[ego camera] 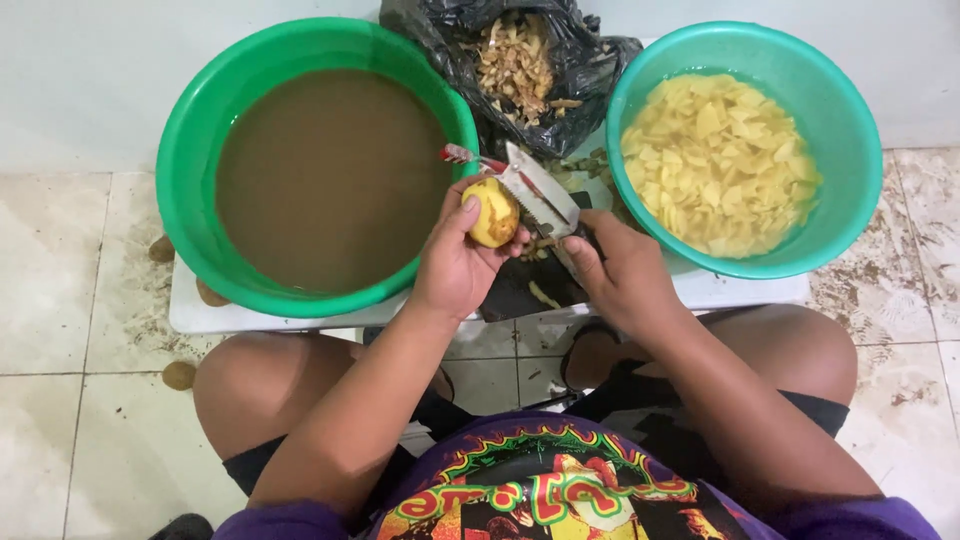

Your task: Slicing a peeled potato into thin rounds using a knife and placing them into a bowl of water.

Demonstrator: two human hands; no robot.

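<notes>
left hand (455,265): fingers grip potato (494,213)
right hand (620,275): fingers clamp peeler (538,192)
behind: black bag (450,25), peels inside

Black plastic bag (590,60) (peels inside) between two basins, top centre.

Bright, even, soft light from above; faint shadows, sharp focus, slight wide-angle bending at edges

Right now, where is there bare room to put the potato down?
Little on the white board: both bowls, green and teal, and the black bag fill it. Bare floor tile lies left of the green bowl and right of the teal one.
</notes>
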